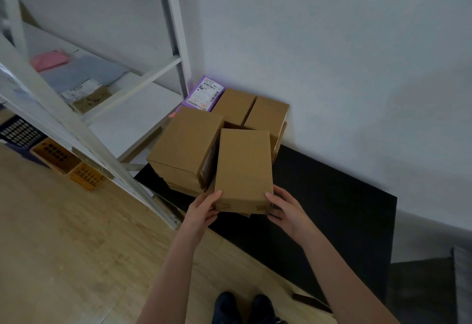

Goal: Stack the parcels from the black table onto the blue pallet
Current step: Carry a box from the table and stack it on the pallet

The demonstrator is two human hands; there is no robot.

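Cardboard parcel (242, 168) is clasped by left hand (204, 208) and right hand (286, 212), fingers pressed together — more parcels (186, 142) are seen waiting on the black table (332, 196).

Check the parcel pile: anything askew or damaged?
The large left box sits skewed to the rear boxes on the black table, leaving a gap. The front box is gripped by the left hand and right hand. No damage shows.
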